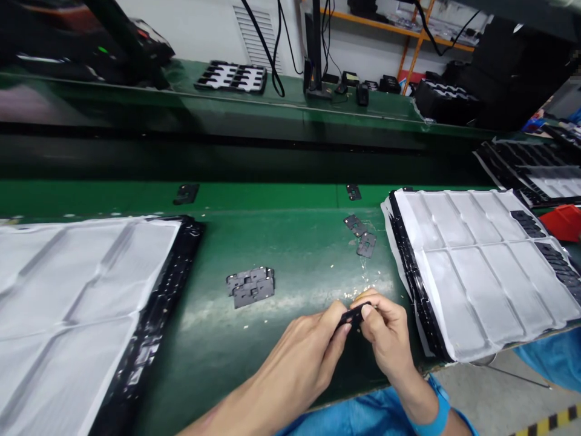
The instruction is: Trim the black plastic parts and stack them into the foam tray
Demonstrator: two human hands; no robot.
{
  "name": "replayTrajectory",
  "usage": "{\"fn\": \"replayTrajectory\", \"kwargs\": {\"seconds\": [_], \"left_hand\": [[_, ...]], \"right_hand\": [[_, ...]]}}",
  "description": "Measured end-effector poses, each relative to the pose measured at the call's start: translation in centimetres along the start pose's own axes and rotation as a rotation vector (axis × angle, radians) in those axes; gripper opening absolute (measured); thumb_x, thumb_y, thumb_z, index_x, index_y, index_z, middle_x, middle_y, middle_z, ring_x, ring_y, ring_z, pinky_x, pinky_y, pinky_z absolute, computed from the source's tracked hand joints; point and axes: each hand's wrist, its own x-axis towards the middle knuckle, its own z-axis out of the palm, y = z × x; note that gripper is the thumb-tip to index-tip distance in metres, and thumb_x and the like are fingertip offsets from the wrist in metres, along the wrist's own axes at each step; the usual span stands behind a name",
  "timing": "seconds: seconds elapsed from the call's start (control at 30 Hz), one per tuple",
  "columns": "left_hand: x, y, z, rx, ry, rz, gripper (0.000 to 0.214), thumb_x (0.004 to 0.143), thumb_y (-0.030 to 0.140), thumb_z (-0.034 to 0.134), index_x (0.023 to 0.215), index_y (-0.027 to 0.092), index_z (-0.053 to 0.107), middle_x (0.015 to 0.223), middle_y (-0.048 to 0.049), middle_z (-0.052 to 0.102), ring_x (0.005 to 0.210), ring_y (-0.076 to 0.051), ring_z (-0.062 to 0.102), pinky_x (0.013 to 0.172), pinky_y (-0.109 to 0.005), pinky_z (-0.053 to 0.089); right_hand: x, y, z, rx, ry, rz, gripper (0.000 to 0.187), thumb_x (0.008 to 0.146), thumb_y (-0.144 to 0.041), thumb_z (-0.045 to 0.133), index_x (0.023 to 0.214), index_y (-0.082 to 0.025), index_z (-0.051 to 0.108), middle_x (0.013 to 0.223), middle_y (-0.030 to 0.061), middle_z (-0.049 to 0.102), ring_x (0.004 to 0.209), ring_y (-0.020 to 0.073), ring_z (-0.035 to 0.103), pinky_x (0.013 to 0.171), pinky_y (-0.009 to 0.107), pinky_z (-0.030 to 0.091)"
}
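Note:
Both my hands meet over the green bench near its front edge, pinching one small flat black plastic part point(353, 315) between them. My left hand point(304, 357) grips its left end with thumb and fingers closed. My right hand point(385, 333) holds the right end, thumb on top. A small pile of the same black parts point(251, 286) lies on the bench to the left of my hands. Two loose black parts point(362, 235) lie farther back, and small pale crumbs are scattered around them.
A stack of black trays under a white moulded sheet point(481, 266) sits to the right, holding black parts along its right side. A similar covered stack point(82, 303) sits to the left. Behind is a dark conveyor channel point(227, 160), a far bench with a tray point(231, 77), cables and shelves.

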Motion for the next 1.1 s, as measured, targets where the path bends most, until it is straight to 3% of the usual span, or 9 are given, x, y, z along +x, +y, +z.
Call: {"fn": "replayTrajectory", "kwargs": {"seconds": [0.3, 0.5, 0.6, 0.77, 0.93, 1.1], "left_hand": [[-0.5, -0.4, -0.5, -0.005, -0.062, -0.069, 0.018, 0.107, 0.029, 0.031, 0.093, 0.026, 0.041, 0.070, 0.0043, 0.051, 0.061, -0.020, 0.053, 0.061, -0.031, 0.036], [-0.3, -0.3, -0.8, -0.004, -0.027, -0.062, 0.017, 0.106, 0.027, 0.033, 0.092, 0.026, 0.043, 0.068, 0.0046, 0.052, 0.059, -0.019, 0.053, 0.058, -0.030, 0.035], [-0.1, 0.0, -1.3, -0.077, -0.038, -0.082, 0.017, 0.106, 0.027, 0.034, 0.095, 0.026, 0.047, 0.071, 0.0036, 0.057, 0.061, -0.019, 0.054, 0.060, -0.029, 0.038], [-0.7, -0.1, -1.8, -0.311, -0.059, -0.139, 0.024, 0.108, 0.033, 0.034, 0.104, 0.024, 0.056, 0.089, -0.0015, 0.067, 0.079, -0.019, 0.061, 0.071, -0.029, 0.047], [-1.4, -0.7, -0.5, -0.525, 0.057, -0.190, 0.040, 0.110, 0.042, 0.028, 0.086, 0.022, 0.053, 0.075, -0.0003, 0.057, 0.072, -0.018, 0.053, 0.065, -0.029, 0.041], [-0.9, -1.0, 1.0, -0.627, 0.196, -0.184, 0.042, 0.110, 0.044, 0.029, 0.076, 0.023, 0.043, 0.066, 0.0047, 0.041, 0.061, -0.015, 0.040, 0.060, -0.030, 0.032]], "right_hand": [[-0.2, 0.3, -0.1, -0.087, -0.052, -0.010, 0.024, 0.095, -0.017, 0.057, 0.091, -0.019, 0.080, 0.079, 0.0006, 0.061, 0.051, 0.0076, 0.035, 0.046, 0.023, 0.024], [-0.5, -0.1, -0.9, 0.002, -0.152, 0.025, 0.026, 0.094, -0.016, 0.058, 0.109, -0.023, 0.078, 0.081, -0.0018, 0.056, 0.053, 0.0075, 0.041, 0.051, 0.023, 0.033], [-0.4, -0.7, -1.5, -0.062, -0.177, 0.040, 0.026, 0.096, -0.021, 0.062, 0.118, -0.023, 0.077, 0.076, -0.0032, 0.053, 0.057, 0.0098, 0.046, 0.055, 0.024, 0.038], [-0.4, -1.6, -1.2, -0.210, -0.080, 0.033, 0.021, 0.104, -0.032, 0.062, 0.102, -0.019, 0.078, 0.074, -0.0024, 0.054, 0.054, 0.0094, 0.048, 0.051, 0.023, 0.037], [-0.8, -1.7, -0.6, -0.275, -0.062, -0.046, 0.021, 0.107, -0.029, 0.060, 0.101, -0.019, 0.077, 0.076, -0.0014, 0.055, 0.054, 0.0106, 0.052, 0.052, 0.025, 0.042], [-1.3, -1.8, -0.3, -0.353, -0.092, -0.187, 0.021, 0.106, -0.020, 0.058, 0.109, -0.022, 0.078, 0.079, 0.0001, 0.058, 0.057, 0.0122, 0.053, 0.054, 0.026, 0.043]]}}
